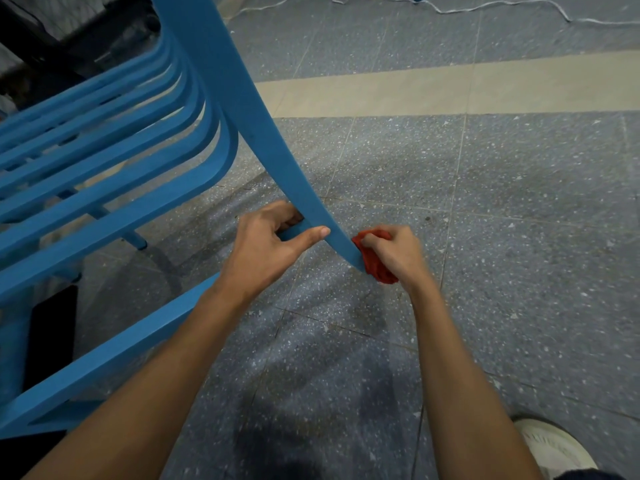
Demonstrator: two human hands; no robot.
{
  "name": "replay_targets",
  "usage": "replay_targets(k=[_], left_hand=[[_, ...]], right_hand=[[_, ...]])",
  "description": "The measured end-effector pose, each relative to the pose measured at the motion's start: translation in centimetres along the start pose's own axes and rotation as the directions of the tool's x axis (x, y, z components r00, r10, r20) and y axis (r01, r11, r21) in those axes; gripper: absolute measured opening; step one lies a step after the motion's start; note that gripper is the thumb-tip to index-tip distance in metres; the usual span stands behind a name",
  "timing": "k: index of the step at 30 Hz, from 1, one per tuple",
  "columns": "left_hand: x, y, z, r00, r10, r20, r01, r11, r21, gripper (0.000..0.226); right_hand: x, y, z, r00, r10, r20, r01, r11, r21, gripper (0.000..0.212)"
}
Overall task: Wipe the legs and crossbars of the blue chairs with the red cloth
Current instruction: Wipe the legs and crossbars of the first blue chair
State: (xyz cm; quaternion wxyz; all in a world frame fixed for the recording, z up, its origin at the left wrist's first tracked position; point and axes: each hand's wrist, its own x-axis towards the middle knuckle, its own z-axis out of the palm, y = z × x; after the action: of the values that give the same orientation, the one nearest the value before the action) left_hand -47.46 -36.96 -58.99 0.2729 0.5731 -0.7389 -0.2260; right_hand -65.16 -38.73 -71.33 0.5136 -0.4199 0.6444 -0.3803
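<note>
A blue slatted chair fills the left half of the head view, tilted toward me. Its rear leg runs down from the top centre and ends near the floor at the middle. My left hand grips the low part of that leg, thumb lying across its near face. My right hand holds a bunched red cloth against the right side of the leg's tip. A blue crossbar passes under my left forearm toward the lower left.
Grey speckled floor tiles with a beige strip lie to the right. A white cord trails along the top edge. A white shoe sits at the bottom right. Dark furniture stands behind the chair at the top left.
</note>
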Motion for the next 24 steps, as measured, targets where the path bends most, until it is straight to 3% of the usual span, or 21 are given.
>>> replay_targets(k=[4,8,11,13,15,17,21,24], left_hand=[[0.0,0.0,0.2,1.0,0.025,-0.009,-0.024,1.0,0.013,0.025],[0.0,-0.1,0.2,0.999,0.034,-0.002,-0.034,0.999,0.009,0.024],[0.0,-0.4,0.2,0.999,0.033,0.001,-0.033,0.999,0.006,0.025],[0.1,-0.5,0.2,1.0,0.025,0.005,-0.025,1.0,0.0,0.025],[0.2,-0.5,0.3,1.0,0.028,0.004,-0.028,1.0,0.002,0.025],[0.3,-0.6,0.2,0.999,0.034,0.007,-0.034,0.999,-0.003,0.023],[0.3,-0.7,0.2,0.999,0.04,0.022,-0.04,0.999,-0.008,0.026],[0.4,-1.0,0.3,0.998,0.052,0.03,-0.052,0.999,-0.004,0.03]], right_hand=[[-2.3,-3.8,-0.1,0.985,-0.171,0.006,0.164,0.955,0.248,0.015],[-4.6,-3.5,-0.2,0.985,-0.174,0.009,0.143,0.832,0.536,0.016],[-3.8,-1.3,0.1,1.0,0.013,-0.013,-0.005,0.877,0.48,0.015],[-2.1,-0.7,-0.1,0.992,0.129,-0.013,-0.117,0.931,0.346,0.013],[-0.8,-1.4,-0.4,0.994,0.106,0.011,-0.106,0.988,0.111,0.01],[-0.5,-3.8,-0.3,0.997,0.041,0.06,-0.043,0.999,0.026,0.012],[-2.0,-9.4,0.0,0.983,-0.163,0.087,0.144,0.971,0.191,0.016],[-4.2,-10.3,0.2,0.957,-0.291,-0.002,0.261,0.856,0.447,0.015]])
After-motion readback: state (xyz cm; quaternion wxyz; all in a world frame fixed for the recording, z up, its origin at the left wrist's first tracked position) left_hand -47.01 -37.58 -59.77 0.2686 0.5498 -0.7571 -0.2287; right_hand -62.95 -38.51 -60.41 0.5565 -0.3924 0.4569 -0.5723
